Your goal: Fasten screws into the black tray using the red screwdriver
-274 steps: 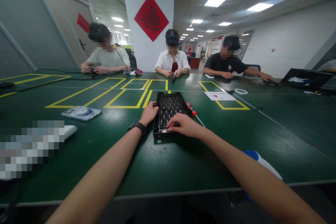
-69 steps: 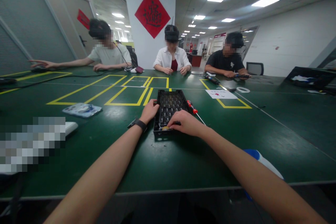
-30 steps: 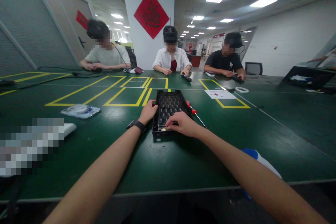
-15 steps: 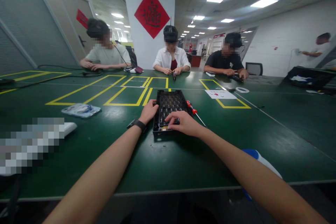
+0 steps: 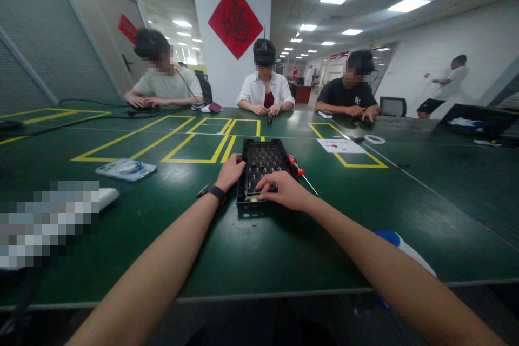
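A black open box (image 5: 265,154) with rows of small shiny pieces inside lies on the green table in front of me. My left hand (image 5: 231,173) grips its left side, thumb at the rim and the other fingers partly out of sight. Over the near right part of the box is my right hand (image 5: 281,189), its fingers bent and drawn together low inside it. Whatever may be between those fingertips is too small to make out. Near the fingertips, a pale yellowish strip (image 5: 254,198) shows at the box's near end. A red-handled screwdriver (image 5: 298,167) lies against the right side.
A patterned flat item (image 5: 126,170) lies to the left, with a blurred pale object (image 5: 52,227) nearer. On the right are a printed sheet (image 5: 340,146), a tape roll (image 5: 374,139) and a blue-and-white object (image 5: 399,243) partly behind my forearm. Several people sit across the table.
Both my hands and the box stay practically in place. At the far right, a standing person has moved left and shows more fully. The seated person on the right has shifted their hands slightly.
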Demonstrator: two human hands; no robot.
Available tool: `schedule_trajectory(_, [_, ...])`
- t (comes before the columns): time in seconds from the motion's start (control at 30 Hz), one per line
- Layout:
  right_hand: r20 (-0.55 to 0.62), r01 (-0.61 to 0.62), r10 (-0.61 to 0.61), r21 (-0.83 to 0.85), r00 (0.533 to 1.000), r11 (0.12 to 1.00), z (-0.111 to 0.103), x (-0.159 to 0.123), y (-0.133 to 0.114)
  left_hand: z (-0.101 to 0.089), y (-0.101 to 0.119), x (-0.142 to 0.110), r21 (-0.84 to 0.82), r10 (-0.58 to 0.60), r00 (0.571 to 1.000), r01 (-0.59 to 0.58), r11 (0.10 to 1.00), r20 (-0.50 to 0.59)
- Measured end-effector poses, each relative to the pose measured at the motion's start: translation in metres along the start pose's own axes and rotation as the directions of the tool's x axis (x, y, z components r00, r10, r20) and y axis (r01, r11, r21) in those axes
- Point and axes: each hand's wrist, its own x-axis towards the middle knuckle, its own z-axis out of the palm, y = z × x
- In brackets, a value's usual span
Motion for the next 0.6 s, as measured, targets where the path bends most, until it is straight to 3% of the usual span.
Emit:
schedule_trajectory(0.43, [-0.049,0.016,-0.017,-0.021,0.999,1.000,0.0013,0.0006,0.0024,0.0016,-0.0028,0.0008,0.012,0.006,1.000,-0.006,1.000,-0.008])
schedule_trajectory(0.6, [-0.015,0.006,-0.007,-0.041,1.000,0.999,0.0016,0.0003,0.0016,0.0015,-0.0021,0.0004,0.016,-0.004,1.000,0.004,1.000,-0.008])
